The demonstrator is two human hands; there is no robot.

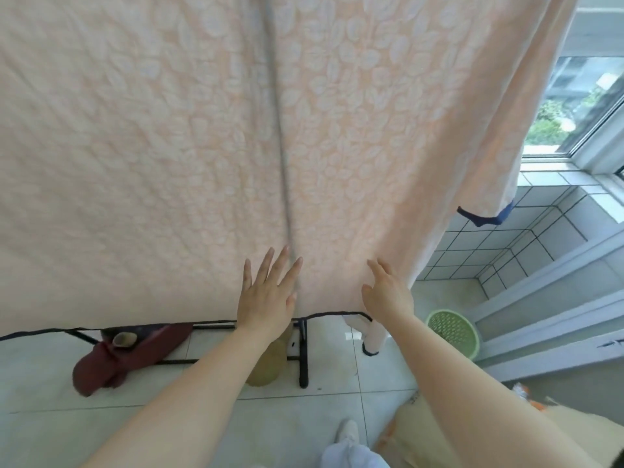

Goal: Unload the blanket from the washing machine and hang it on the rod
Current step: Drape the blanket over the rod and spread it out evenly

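Blanket (169, 157), peach with pale leaf print, hangs as a broad sheet filling most of the view; long axis runs vertical, dark-trimmed lower hem just above the floor. The rod itself lies beyond the top edge, not visible. A grey upright shadow shows through the cloth at centre.

Left hand (266, 292): fingers spread, palm flat against the blanket near the hem. Right hand (388, 292): fingers straight, touching the fabric beside a hanging fold.

Below the hem: black rack legs (303, 352), a dark red slipper (128, 352), an olive object partly hidden by the left forearm. Green basket (454, 332) at right, beneath the window (580, 96). Blanket's left side is cut off.
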